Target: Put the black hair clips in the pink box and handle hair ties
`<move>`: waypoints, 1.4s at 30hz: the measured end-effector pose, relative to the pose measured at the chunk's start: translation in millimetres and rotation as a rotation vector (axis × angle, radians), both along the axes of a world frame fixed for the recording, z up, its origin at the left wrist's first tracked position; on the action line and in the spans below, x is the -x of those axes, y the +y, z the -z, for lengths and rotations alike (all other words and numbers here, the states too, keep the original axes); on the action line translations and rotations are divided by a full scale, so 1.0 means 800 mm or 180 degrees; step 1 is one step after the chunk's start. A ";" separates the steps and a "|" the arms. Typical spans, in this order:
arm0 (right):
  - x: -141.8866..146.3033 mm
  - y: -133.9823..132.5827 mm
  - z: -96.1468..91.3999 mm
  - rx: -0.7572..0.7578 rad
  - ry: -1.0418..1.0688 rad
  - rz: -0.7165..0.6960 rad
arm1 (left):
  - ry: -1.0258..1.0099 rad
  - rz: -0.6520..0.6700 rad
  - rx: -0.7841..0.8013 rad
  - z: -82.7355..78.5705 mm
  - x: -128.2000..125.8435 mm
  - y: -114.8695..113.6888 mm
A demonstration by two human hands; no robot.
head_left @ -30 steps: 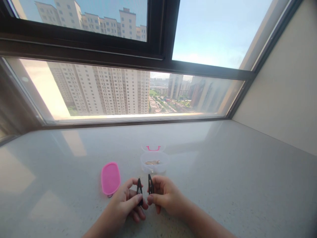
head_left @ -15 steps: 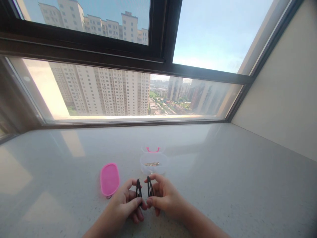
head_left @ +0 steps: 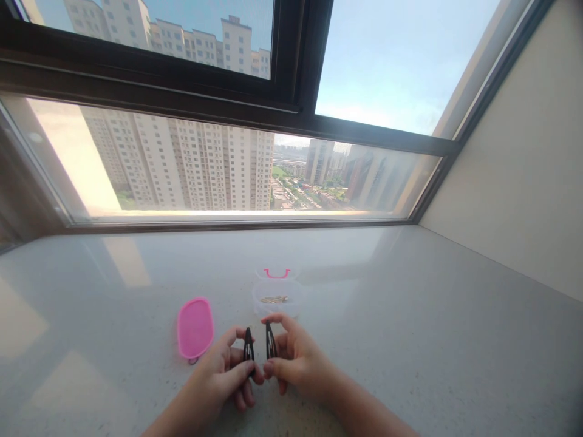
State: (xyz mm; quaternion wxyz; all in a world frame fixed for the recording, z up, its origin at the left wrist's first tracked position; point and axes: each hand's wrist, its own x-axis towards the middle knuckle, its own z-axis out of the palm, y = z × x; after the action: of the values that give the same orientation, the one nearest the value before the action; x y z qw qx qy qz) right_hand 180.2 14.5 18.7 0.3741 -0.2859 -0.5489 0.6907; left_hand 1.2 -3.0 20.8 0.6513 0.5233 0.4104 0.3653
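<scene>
Holding, left side: the left hand has its thumb and fingers closed on a black hair clip, which stands almost upright with its narrow end up.
Holding, right side: the right hand is clamped in the same way on a second black clip; the thumb presses low, and the forefinger lies at the top end.
Between the clips: a narrow gap; the two clips stand side by side and do not touch.
Clear box: the transparent box rests on the pale speckled surface, just on the far side of the hands; inside it lie some thin golden pieces, too small to name surely.
Pink handle: a curved handle is on a clear part at the far side of the box; I cannot tell if this part is joined to it.
Pink lid: a flat, rounded lid lies to the left of the box, near the left hand, with a small dark ring at its near end.
Window: a dark-framed window crosses the far side, with tall buildings outside.
</scene>
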 end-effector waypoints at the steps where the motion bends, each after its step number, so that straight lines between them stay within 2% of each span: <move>1: 0.000 0.000 0.001 0.0004 -0.0002 0.0002 | -0.0005 -0.0001 0.0010 -0.001 0.000 0.000; 13: 0.001 -0.002 -0.005 0.0021 -0.0056 0.0036 | 0.0003 -0.0122 -0.0018 -0.006 -0.001 -0.004; 21: 0.001 0.000 -0.001 -0.0009 -0.0150 0.0073 | 0.0007 -0.0192 -0.0003 -0.012 -0.002 -0.006; 27: -0.001 -0.003 -0.002 0.0008 -0.0196 0.0095 | -0.0103 -0.0187 -0.0037 -0.009 -0.002 -0.005; 42: -0.001 -0.003 -0.003 0.0028 -0.0222 0.0091 | -0.0272 -0.0146 0.0192 -0.012 0.000 -0.007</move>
State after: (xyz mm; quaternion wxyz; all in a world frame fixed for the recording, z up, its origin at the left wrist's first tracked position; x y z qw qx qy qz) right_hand 180.8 12.3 21.4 0.3633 -0.3193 -0.5545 0.6772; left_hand 0.8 -8.4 30.5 0.6751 0.4779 0.4050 0.3897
